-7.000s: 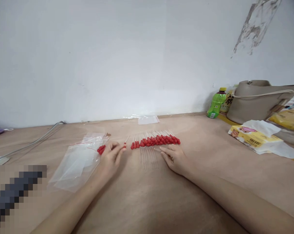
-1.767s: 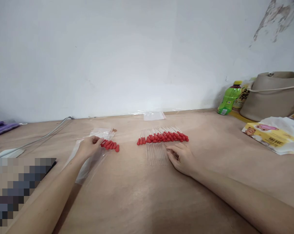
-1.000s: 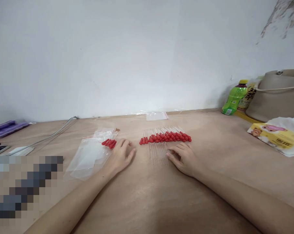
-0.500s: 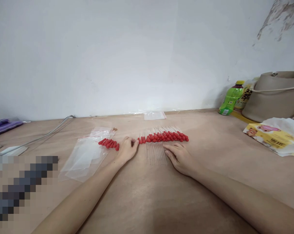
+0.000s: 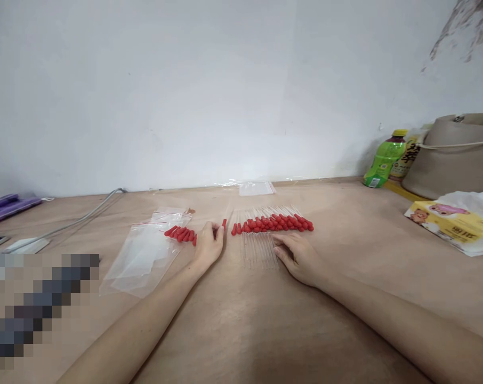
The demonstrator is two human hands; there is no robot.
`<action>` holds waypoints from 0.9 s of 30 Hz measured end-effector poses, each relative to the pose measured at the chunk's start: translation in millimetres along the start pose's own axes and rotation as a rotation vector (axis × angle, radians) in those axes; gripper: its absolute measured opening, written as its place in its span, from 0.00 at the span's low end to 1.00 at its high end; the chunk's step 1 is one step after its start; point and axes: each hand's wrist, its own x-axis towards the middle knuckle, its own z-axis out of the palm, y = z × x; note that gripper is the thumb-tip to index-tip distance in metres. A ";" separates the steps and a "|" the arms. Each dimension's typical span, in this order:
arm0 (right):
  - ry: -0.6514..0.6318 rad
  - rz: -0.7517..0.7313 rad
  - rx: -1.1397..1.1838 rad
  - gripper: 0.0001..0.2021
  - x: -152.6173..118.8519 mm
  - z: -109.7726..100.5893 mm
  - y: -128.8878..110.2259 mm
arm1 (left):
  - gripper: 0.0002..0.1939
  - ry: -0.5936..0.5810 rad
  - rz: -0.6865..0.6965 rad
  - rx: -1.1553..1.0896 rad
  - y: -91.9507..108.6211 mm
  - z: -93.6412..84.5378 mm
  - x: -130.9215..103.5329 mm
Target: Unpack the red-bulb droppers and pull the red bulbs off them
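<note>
My left hand [image 5: 209, 242] pinches a dropper with a red rubber bulb [image 5: 224, 224]; its thin glass tube points toward the wall, barely visible. Right of it lies a row of red-bulbed droppers [image 5: 271, 223], their glass tubes toward the wall. Several bare glass tubes [image 5: 259, 250] lie side by side in front of that row. My right hand [image 5: 299, 256] rests at their right edge, fingers stretched forward with a small gap to the thumb; whether it touches a tube is unclear. Loose red rubber bulbs [image 5: 180, 233] lie left of my left hand, which partly hides them.
Clear zip bags [image 5: 141, 258] lie under the loose bulbs, and another small bag [image 5: 257, 189] is by the wall. A green bottle [image 5: 385, 160], a beige bag [image 5: 451, 154] and a yellow tissue pack [image 5: 449, 221] stand right. A grey cable [image 5: 79, 217] runs at left.
My left hand has moved slightly away from the row's left end, with a red-bulbed dropper now showing at its fingertips. The right hand stays by the glass tubes. The view has shifted slightly.
</note>
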 end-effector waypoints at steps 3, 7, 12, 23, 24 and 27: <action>0.010 0.018 0.017 0.15 -0.1 0.5 0.1 | 0.07 0.029 0.034 -0.018 1.5 -6.6 -8.2; 0.120 0.007 0.037 0.22 0.7 0.8 -0.4 | 0.05 -0.005 0.215 -0.057 4.6 -23.0 -28.9; 0.129 -0.127 -0.006 0.32 0.4 -3.6 -5.1 | 0.02 -0.095 0.503 -0.024 6.8 -31.4 -49.8; 0.049 -0.378 -0.054 0.10 6.3 2.2 -10.3 | 0.02 -0.131 0.628 -0.076 13.2 -19.8 -56.8; 0.057 -0.379 -0.056 0.09 6.8 2.6 -11.4 | 0.05 -0.137 0.633 -0.071 15.2 -20.1 -56.6; 0.081 -0.377 -0.050 0.08 7.4 3.0 -14.5 | 0.12 -0.152 0.662 -0.060 21.8 -19.8 -54.2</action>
